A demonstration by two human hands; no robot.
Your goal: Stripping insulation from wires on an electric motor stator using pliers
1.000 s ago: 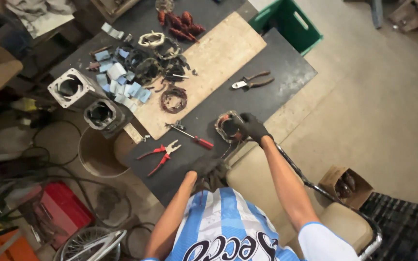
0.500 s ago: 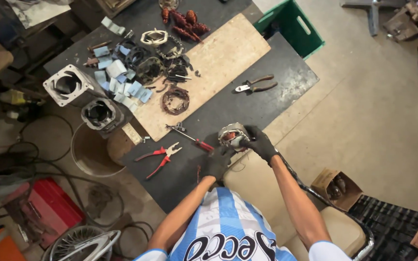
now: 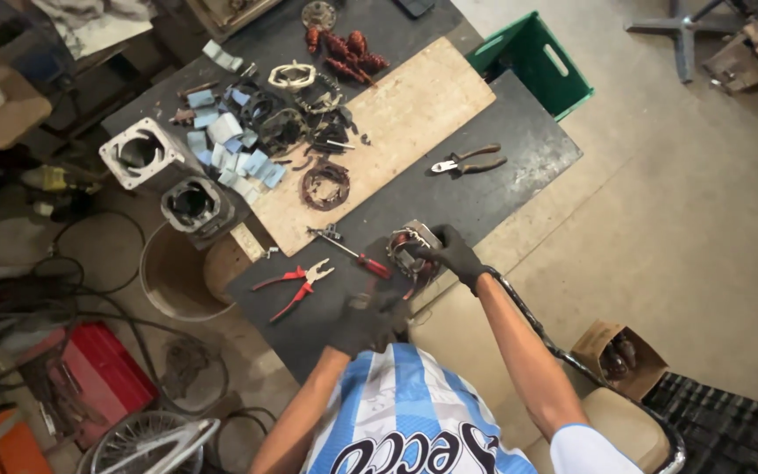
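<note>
Both my hands wear black gloves. My right hand [image 3: 451,253] grips a small motor stator with copper windings [image 3: 407,249] that stands on the dark table [image 3: 519,149] near its front edge. My left hand [image 3: 363,321] is blurred, lower and to the left of the stator, at the table's near edge; its fingers curl and something small may be in them. A red-handled screwdriver [image 3: 353,254] lies just left of the stator. Red-handled pliers [image 3: 298,283] lie further left.
A wooden board [image 3: 405,123] crosses the table with a coil ring [image 3: 325,184], blue-grey slips and metal parts on it. Brown-handled pliers [image 3: 468,161] lie to the right. Two metal motor housings [image 3: 168,180] sit at the left edge. A green crate [image 3: 537,61] and buckets stand on the floor.
My left hand has drawn back from the stator toward my body and the table's near edge. My right hand stays on the stator. The view has shifted slightly.
</note>
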